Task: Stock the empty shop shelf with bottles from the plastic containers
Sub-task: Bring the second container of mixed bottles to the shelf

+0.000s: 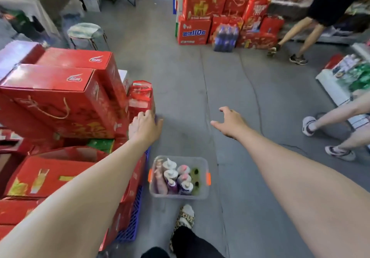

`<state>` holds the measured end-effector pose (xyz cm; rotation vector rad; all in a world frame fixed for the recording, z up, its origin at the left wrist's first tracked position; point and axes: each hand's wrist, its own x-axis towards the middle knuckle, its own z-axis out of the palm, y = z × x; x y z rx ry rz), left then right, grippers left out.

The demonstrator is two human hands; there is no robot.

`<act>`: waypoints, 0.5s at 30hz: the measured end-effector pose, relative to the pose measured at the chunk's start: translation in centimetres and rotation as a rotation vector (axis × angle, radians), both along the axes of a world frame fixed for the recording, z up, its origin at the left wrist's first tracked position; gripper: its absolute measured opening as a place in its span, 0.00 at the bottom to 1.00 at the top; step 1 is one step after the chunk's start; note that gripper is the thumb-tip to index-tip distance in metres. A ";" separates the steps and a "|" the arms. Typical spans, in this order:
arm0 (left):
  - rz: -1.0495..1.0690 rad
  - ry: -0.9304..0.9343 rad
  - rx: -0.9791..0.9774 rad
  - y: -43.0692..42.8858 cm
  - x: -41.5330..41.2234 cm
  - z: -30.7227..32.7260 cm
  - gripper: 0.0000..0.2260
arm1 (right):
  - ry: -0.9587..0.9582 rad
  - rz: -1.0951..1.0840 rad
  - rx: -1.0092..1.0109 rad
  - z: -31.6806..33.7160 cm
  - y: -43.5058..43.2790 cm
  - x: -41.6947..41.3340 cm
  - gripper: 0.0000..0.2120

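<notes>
A clear plastic container [202, 162] with orange handles stands on the grey floor just ahead of my slippered foot [185, 215]. Several bottles [176, 177] with white, pink and purple caps stand in it. My left hand [145, 126] is stretched forward above and left of the container, fingers loosely curled, holding nothing, close to a red gift bag [140, 95]. My right hand [230, 122] reaches forward over bare floor with fingers spread and empty. No shop shelf shows clearly.
Stacked red cartons [60, 97] on a blue pallet [132, 227] crowd the left. More red boxes [200, 17] and a pack of drinks [226, 35] stand at the back. Two other people's legs [296, 37] [338, 117] are at the right, a round stool [85, 32] back left.
</notes>
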<state>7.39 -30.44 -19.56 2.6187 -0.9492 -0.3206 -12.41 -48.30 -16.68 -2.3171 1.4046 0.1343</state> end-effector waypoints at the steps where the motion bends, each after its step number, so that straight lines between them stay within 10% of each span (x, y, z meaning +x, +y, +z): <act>1: 0.005 0.035 0.027 -1.1 1.0 -1.6 0.21 | 0.029 -0.005 0.035 -1.6 -1.3 1.0 0.34; 15: 0.110 0.545 0.294 -4.7 7.4 -28.1 0.19 | 0.105 -0.275 0.438 -27.5 -9.1 4.2 0.30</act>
